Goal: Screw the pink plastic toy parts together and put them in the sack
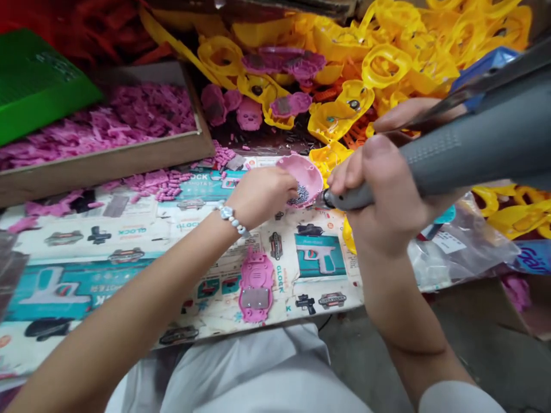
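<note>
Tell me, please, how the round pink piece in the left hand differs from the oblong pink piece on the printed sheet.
The round pink piece is held tilted in the left hand, while the oblong pink piece lies flat on the printed sheet. The round piece is hollow, with dark grains inside; the oblong piece carries a silver metal patch. The round piece has a smooth rim, the oblong one a bumpy outline. Both are the same pink colour.
</note>
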